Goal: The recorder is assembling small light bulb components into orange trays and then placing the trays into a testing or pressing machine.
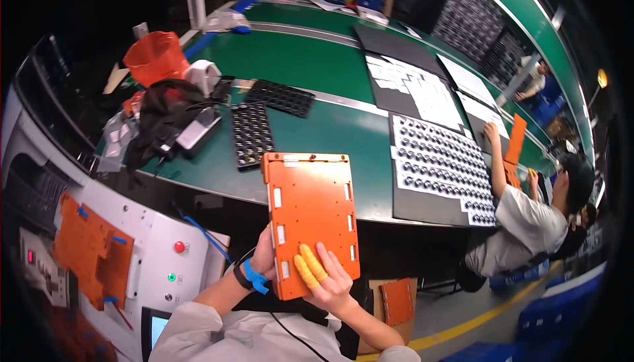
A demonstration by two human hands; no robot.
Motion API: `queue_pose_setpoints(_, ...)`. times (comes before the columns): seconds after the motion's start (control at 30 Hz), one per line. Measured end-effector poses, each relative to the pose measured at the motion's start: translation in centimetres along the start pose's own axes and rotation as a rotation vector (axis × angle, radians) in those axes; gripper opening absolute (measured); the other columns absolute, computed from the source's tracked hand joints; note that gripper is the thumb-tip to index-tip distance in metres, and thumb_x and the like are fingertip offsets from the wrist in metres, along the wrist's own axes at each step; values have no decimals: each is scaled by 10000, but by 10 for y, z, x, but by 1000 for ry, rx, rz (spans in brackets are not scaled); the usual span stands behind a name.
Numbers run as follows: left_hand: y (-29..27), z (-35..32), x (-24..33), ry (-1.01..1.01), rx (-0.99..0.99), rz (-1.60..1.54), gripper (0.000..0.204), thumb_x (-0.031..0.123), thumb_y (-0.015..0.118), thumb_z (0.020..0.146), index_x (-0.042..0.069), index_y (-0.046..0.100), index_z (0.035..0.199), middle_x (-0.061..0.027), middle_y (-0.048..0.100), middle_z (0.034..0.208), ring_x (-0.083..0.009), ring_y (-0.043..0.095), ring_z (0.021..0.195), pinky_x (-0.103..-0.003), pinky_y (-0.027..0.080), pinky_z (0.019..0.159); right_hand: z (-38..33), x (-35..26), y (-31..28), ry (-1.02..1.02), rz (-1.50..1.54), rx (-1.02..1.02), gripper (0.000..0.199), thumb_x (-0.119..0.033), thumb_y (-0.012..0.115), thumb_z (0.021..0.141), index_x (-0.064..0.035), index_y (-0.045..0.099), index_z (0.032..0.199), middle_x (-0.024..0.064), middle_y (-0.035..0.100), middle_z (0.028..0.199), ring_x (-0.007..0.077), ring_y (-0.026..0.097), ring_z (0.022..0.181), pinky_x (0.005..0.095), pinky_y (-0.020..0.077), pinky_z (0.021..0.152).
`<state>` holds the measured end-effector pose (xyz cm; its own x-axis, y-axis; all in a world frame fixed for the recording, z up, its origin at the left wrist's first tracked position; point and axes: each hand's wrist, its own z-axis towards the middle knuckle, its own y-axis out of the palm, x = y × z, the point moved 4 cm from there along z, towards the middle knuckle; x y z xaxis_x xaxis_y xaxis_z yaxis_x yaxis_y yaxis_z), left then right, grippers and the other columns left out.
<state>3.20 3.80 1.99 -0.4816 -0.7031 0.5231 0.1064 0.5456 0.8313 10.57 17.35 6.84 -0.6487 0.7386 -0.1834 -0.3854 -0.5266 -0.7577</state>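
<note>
An orange fixture plate (312,210), flat and box-like with pale rectangular slots along both sides, is held up in front of me over the table's near edge. My left hand (265,255) grips its lower left side, with most of the fingers hidden behind it. A dark band and a blue strap circle that wrist. Across the lower right of the plate's face lie the fingers of my right hand (327,285), two of them in yellow finger covers; its thumb is hidden. Just beyond the plate, two black trays (252,136) with rows of pockets rest on the green table (323,137).
At right, dark boards carry a white sheet with rows of round black parts (439,164). A co-worker (528,226) sits there with a hand over the boards. An orange bin (156,57) and dark bag stand at left. Below is a white machine (152,256) with a red button.
</note>
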Motion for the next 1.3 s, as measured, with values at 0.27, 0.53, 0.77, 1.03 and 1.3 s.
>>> queue_pose_setpoints(0.27,-21,74,-34,-96,-67,-126,652,493,270,1086,22,389,1521,-179,507,1496,-327,558,1319,-447,461,1127,35,40,-12,197,-36,-62,577,11,717,611,-40,737,1185,140,692,1282,355,616,1278,466,550,997)
queue_pose_setpoints(0.53,6,69,15,-247,-277,-392,1005,801,216,968,-1,296,1569,-190,410,1586,-335,403,1465,-512,317,1213,84,73,-15,176,-59,-152,714,-41,770,555,-50,700,1266,134,677,1309,338,618,1261,423,522,1040)
queue_pose_setpoints(0.77,-10,72,47,287,-4,712,477,181,773,930,-46,603,1313,-99,682,1210,-158,666,1095,-307,533,968,111,119,7,181,-105,-151,717,-54,760,591,-15,653,1300,165,656,1323,376,594,1273,427,508,1052)
queue_pose_setpoints(1.03,-3,101,70,720,235,1407,385,151,902,713,-1,741,1028,-93,699,981,-245,619,888,-336,532,725,114,139,32,230,-106,-156,710,-178,835,682,-38,632,1347,136,638,1360,355,563,1318,441,493,1059)
queue_pose_setpoints(1.3,-5,99,71,790,219,1532,378,103,877,694,-47,736,1010,-132,690,1058,-320,582,1018,-412,509,904,103,158,39,203,-186,-165,736,-368,855,727,-54,628,1352,131,634,1364,338,572,1306,442,493,1045)
